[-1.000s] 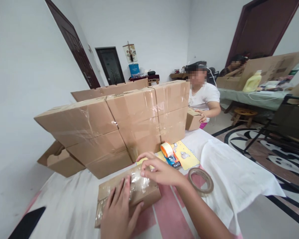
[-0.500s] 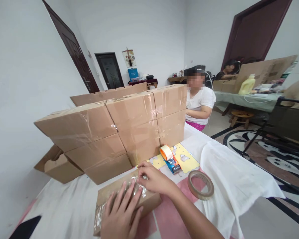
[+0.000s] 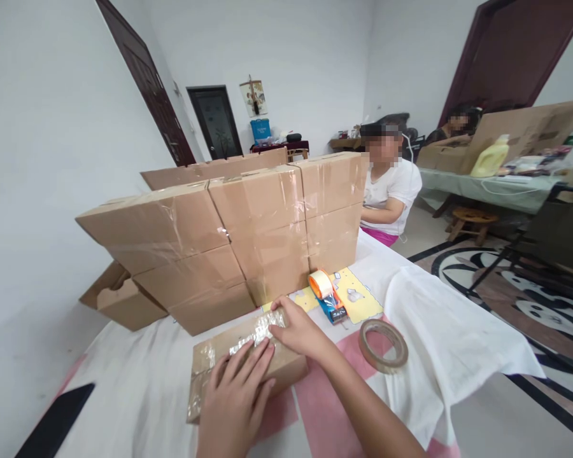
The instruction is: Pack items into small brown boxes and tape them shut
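A small cardboard box (image 3: 224,346) lies before me on the cloth-covered table, with wrinkled, shiny clear tape (image 3: 262,327) along its top. My left hand (image 3: 241,388) rests palm down across the near part of the box, fingers stretched out and touching the tape. Over the box's right end is my right hand (image 3: 293,327), its thumb on the taped top and its fingers curled over the far edge. To the right lie a roll of tape (image 3: 403,356) and an orange and blue tape dispenser (image 3: 332,305) with a roll in it.
Stacked, taped cardboard boxes (image 3: 267,229) form a wall across the table's far side. An open carton (image 3: 128,305) sits left of them. A dark flat object (image 3: 57,420) lies at the near left. A person in white (image 3: 391,191) sits beyond the table; another is farther back.
My right hand has shifted from pinching near the tape to a thumb-on-top hold at the box's end. My left hand stays flat on the box. The view has moved slightly.
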The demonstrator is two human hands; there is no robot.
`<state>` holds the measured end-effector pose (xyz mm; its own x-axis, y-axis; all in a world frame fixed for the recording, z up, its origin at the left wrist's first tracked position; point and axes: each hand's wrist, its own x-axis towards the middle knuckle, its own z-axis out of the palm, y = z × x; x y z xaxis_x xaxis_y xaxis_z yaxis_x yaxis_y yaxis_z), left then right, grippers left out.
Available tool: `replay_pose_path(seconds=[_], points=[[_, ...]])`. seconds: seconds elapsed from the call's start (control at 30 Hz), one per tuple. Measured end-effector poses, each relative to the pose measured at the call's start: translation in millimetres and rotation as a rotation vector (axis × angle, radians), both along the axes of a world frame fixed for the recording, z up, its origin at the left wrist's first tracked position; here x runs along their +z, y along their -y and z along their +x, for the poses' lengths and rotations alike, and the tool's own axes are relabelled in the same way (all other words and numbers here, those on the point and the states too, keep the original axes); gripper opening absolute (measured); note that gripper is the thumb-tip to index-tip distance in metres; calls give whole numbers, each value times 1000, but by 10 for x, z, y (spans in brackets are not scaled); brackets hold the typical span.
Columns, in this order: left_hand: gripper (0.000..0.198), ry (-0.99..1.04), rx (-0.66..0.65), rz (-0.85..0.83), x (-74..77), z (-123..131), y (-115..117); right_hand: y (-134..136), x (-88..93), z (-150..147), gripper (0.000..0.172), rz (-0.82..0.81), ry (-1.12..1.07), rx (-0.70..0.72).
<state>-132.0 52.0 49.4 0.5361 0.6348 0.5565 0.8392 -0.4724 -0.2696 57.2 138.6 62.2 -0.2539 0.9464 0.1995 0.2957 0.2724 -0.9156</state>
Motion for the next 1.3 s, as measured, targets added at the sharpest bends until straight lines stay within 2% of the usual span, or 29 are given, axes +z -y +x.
replay_pose_path(seconds=[0.1,0.2,0.3,0.37,0.43,0.5,0.53,0.63,0.77,0.93,1.03,1.1,1.2,1.3], points=[[44,16,2,-15,20,72,1,-21,9,-32,38,-64,-10,-17],[49,38,23,-3,-12,176,4,-24,19,-38,35,-91,-52,-48],[53,66,58,34,-84,231,12,48,-14,85,35,-81,-148,47],[55,48,53,37,-128,211,17,144,-73,246,54,-36,-156,223],[55,-5,17,24,-154,159,21,265,-157,421,83,18,-74,360],[54,-57,-38,24,-158,98,25,394,-252,556,110,56,28,386],[53,-69,-69,32,-153,73,29,457,-298,597,117,74,61,369],[53,-77,-151,60,-114,49,57,636,-413,624,121,144,61,264],[49,-51,-239,79,-29,181,171,854,-480,617,104,232,-30,118],[40,249,-333,160,25,508,405,1155,-382,864,96,343,-28,-65],[43,360,-399,242,13,626,501,1364,-246,1166,91,395,-5,-251],[43,509,-393,266,-14,651,515,1500,-151,1428,85,436,4,-426],[37,603,-358,166,-84,641,481,1649,-58,1890,82,560,-10,-763],[35,571,-331,90,-184,601,449,1639,-79,2369,93,617,-74,-1026]])
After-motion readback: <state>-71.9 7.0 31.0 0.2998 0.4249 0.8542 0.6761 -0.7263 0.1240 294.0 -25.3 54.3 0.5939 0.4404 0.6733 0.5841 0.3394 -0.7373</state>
